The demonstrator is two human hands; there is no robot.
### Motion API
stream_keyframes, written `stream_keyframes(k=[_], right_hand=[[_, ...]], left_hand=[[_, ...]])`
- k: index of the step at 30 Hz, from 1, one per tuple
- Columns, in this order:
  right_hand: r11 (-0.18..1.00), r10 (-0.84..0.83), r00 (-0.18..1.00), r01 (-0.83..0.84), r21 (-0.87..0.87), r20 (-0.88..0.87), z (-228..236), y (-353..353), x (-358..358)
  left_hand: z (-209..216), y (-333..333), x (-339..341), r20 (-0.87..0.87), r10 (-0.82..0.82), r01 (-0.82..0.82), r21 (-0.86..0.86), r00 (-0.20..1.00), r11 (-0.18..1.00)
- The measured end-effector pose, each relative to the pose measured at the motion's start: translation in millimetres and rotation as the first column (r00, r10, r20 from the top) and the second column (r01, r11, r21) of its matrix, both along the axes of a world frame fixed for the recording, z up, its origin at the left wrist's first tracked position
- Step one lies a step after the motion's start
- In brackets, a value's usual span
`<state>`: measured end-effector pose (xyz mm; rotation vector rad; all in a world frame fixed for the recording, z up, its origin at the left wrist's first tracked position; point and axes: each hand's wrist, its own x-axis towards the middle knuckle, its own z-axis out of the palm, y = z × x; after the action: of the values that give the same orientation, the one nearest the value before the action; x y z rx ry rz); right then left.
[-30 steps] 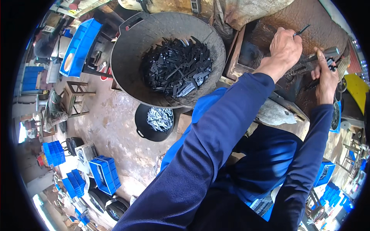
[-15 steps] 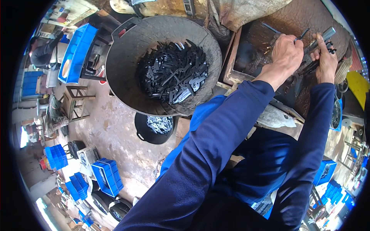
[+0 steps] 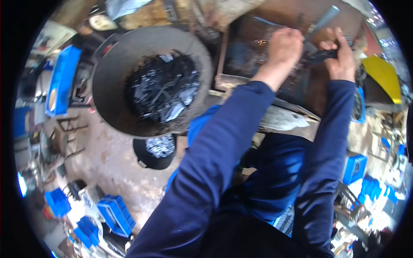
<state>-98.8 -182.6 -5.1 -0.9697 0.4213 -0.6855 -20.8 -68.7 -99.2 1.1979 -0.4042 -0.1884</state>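
Note:
My left hand (image 3: 285,48) is closed in a fist above the dark worktop (image 3: 247,58). A thin dark piece shows just beyond its knuckles, and what the fingers hold is hidden. To its right, my right hand (image 3: 343,58) is curled around a dark elongated piece (image 3: 322,56), blurred by motion. Beyond the hands a grey metal bar (image 3: 323,19) slants up from the worktop. Left of the worktop stands a big round dark pan (image 3: 107,81), heaped with black and silvery flat metal parts (image 3: 163,88).
Below the pan, a black bucket (image 3: 144,161) with small silvery parts stands on the floor. A wooden rim (image 3: 220,64) edges the worktop. Blue crates (image 3: 115,215) stand at lower left, and a yellow panel (image 3: 380,79) is at right. A whitish cloth (image 3: 284,119) lies at the near edge.
The whole view has shifted, so pan, worktop and hands appear further left. My left hand now shows as a tighter fist, and the dark piece beyond it looks more upright.

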Motion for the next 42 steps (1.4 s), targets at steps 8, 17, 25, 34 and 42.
stream_keyframes(k=[8, 17, 25, 34, 42], right_hand=[[0.97, -0.176, 0.983, 0.164, 0.178, 0.056, -7, 27, -18], [0.954, -0.294, 0.941, 0.3, -0.014, 0.167, 14, 108, -42], [0.96, -0.25, 0.967, 0.243, -0.141, -0.036, 50, 127, -146], [0.946, -0.256, 0.89, 0.149, -0.289, -0.378, 56, 185, -268], [0.951, -0.197, 0.886, 0.068, -0.302, -0.42, 53, 209, -388]], left_hand=[[55, 11, -40, -0.517, -0.609, 0.265, -0.59, 0.601, 0.763], [59, 16, -68, -0.558, -0.688, 0.105, -0.736, 0.463, 0.668], [77, 30, -108, -0.291, -0.812, 0.611, -0.544, 0.506, 0.575], [110, 60, -196, 0.234, -0.867, 0.879, 0.081, 0.441, 0.469], [119, 68, -294, 0.254, -0.909, 0.913, 0.158, 0.33, 0.376]])
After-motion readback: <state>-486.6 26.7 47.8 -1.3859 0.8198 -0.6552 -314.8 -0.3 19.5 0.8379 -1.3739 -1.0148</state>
